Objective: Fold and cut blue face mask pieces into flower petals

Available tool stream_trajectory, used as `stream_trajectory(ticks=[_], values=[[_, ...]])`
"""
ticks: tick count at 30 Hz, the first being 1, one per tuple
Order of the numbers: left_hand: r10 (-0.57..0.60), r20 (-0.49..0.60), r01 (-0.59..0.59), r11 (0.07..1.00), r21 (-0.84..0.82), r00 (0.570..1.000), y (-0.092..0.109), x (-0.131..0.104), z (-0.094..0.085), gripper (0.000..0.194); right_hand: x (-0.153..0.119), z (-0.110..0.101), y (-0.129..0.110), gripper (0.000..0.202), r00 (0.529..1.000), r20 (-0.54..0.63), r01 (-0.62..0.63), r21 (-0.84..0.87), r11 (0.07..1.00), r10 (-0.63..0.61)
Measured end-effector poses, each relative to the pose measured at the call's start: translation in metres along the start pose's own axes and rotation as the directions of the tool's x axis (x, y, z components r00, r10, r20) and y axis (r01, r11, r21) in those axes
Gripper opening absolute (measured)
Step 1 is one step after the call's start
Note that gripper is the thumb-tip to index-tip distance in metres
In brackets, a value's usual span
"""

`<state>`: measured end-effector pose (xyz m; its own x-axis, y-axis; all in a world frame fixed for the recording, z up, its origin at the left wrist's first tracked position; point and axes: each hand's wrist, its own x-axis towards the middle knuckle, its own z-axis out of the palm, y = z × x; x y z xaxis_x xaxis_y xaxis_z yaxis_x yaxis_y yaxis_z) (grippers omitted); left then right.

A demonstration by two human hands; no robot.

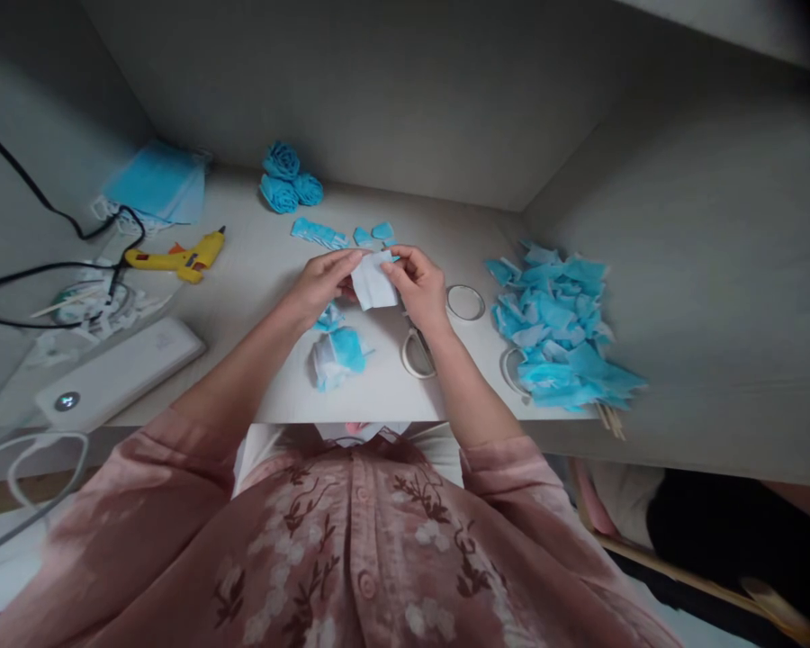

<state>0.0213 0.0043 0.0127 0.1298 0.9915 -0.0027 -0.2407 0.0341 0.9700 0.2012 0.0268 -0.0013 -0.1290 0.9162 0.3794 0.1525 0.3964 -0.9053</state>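
Between my two hands, a small piece of white mask fabric (pixel 375 283) is held up over the middle of the table. My left hand (pixel 328 279) pinches its left edge, and my right hand (pixel 418 279) grips the upper right corner. Just beyond lie a folded blue strip (pixel 319 233) and small blue fabric pieces (pixel 382 231). A crumpled blue and white piece (pixel 341 353) rests nearer to me, below my left hand. Scissors (pixel 417 355) lie under my right forearm, partly hidden by it.
Three blue fabric roses (pixel 282 192) sit at the back. On the left are a stack of blue masks (pixel 158 184), a yellow glue gun (pixel 182 256), white scraps and a white power bank (pixel 121 373). A ring-shaped item (pixel 465 303) and a blue fabric pile (pixel 553 315) lie right.
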Motion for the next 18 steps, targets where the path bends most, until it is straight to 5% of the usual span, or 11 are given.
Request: stream_trajectory(ticks=[6,12,18], values=[[-0.011,0.017,0.008,0.990,0.144,1.000,-0.001,-0.001,-0.004,0.037,-0.003,-0.002,-0.001,0.054,0.998,0.048,0.042,-0.075,0.996,-0.039],[0.084,-0.121,-0.080,0.996,0.044,0.989,-0.007,0.003,-0.004,0.032,-0.004,-0.002,-0.002,0.061,0.996,0.089,0.013,-0.041,0.999,-0.009],[0.098,-0.121,-0.099,0.995,-0.002,0.988,-0.011,0.007,-0.007,0.032,0.002,0.001,0.012,0.069,0.994,0.113,-0.012,0.019,1.000,0.010]])
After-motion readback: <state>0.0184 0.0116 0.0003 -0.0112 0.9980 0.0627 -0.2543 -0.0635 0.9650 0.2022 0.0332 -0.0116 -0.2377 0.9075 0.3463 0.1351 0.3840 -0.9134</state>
